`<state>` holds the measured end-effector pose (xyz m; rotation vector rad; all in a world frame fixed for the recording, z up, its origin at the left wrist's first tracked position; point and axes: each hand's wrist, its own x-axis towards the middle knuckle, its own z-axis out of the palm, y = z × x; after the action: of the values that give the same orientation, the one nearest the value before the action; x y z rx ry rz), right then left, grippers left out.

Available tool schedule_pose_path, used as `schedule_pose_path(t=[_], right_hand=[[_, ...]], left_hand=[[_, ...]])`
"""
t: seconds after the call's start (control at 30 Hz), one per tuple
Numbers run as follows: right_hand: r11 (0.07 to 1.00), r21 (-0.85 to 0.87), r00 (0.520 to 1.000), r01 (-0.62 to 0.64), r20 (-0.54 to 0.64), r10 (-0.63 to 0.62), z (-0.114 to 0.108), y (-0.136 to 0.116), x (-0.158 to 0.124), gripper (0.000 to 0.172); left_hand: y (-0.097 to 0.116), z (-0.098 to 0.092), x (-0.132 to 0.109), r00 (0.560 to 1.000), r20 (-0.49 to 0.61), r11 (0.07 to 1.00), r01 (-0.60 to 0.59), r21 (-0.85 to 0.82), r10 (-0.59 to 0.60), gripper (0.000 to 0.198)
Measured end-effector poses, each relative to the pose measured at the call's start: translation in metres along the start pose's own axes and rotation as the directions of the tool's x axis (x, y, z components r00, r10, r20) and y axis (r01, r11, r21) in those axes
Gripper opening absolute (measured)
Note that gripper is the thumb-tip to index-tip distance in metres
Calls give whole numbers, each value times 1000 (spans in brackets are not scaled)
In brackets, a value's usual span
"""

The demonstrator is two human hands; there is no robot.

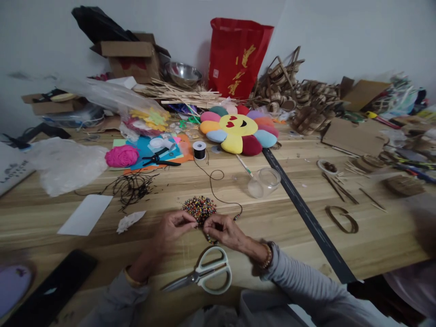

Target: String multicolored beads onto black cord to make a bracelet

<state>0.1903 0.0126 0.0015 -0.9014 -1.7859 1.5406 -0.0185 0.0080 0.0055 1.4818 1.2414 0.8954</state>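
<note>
A loose heap of small multicoloured beads (pixel 199 206) lies on the table just beyond my hands. My left hand (pixel 175 229) has thumb and forefinger pinched together at the heap's near left edge; what is between the fingertips is too small to make out. Close beside it, my right hand (pixel 223 231) is pinched on a beaded cord (pixel 211 240), part of which curves beneath the fingers. Thin black cord (pixel 223 201) loops from a spool (pixel 199 150) to more threaded beads right of the heap. White-handled scissors (pixel 213 271) rest below my hands.
A black ruler (pixel 303 209) runs diagonally at right, with a clear jar (pixel 269 179) beside it. Left are tangled black cord (pixel 134 186), a white card (pixel 86 215), pliers (pixel 160 159) and a dark phone (pixel 54 288). A flower cushion (pixel 238 129) lies behind.
</note>
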Motion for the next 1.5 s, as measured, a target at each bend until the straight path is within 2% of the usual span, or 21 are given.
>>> schedule_pose_path(t=[0.13,0.4,0.6,0.77,1.03,1.5], right_hand=[[1000,-2,1000,9,-12,-9,0,-1,0,28],[998,57,1000,-16,-14,17,0,0,0,31],[999,33,1000,-7,-15,8,-1,0,1,31],[1000,24,1000,-7,-11,7,-1,2,2,30],[1000,13,1000,6,-15,-5,0,2,2,28],[1000,-4,1000,1,-12,-1,-1,1,1,28]], left_hand=[[3,-1,1,995,7,987,104,-120,-104,14],[9,-2,-1,982,62,972,186,-143,-178,10],[1,-2,0,982,74,975,179,-129,-171,20],[2,-1,0,985,60,980,165,-112,-159,14],[1,-1,0,984,72,979,170,-113,-163,22],[1,0,-1,986,77,983,153,-99,-146,16]])
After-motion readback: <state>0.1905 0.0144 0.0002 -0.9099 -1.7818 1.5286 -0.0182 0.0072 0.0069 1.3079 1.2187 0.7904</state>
